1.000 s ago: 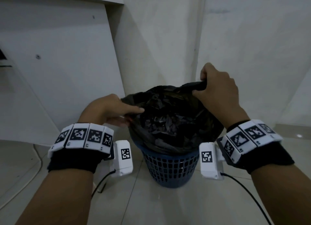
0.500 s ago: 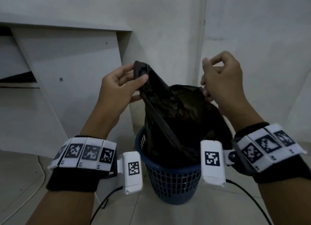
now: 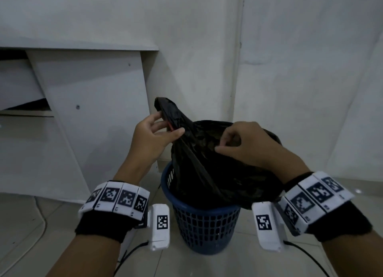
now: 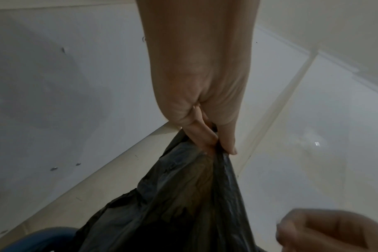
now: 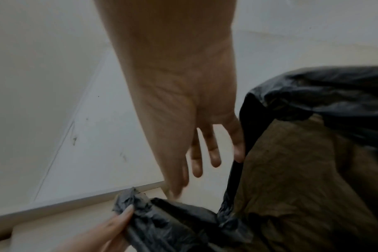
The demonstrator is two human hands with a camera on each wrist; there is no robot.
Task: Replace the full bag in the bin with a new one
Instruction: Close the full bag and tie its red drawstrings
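Observation:
A black bin bag (image 3: 207,169) stuffed with brown crumpled waste (image 5: 302,170) sits in a blue mesh bin (image 3: 203,222) on the floor. My left hand (image 3: 172,124) pinches a gathered part of the bag's rim and holds it up above the bin's left side; the left wrist view shows its fingers (image 4: 207,136) clamped on the plastic (image 4: 183,204). My right hand (image 3: 222,145) hovers over the bag's mouth. Its fingers (image 5: 205,153) are spread and blurred, and one brushes the bag's rim (image 5: 324,93) without holding it.
The bin stands in a corner of white walls (image 3: 300,90). A white panelled cabinet (image 3: 83,110) rises to its left. A skirting edge (image 4: 119,162) runs along the tiled floor (image 3: 238,260). Black cables (image 3: 128,254) trail from both wrist cameras.
My right hand has come down and left from beside the bag to over its mouth. My left hand still holds the raised rim, slightly lower.

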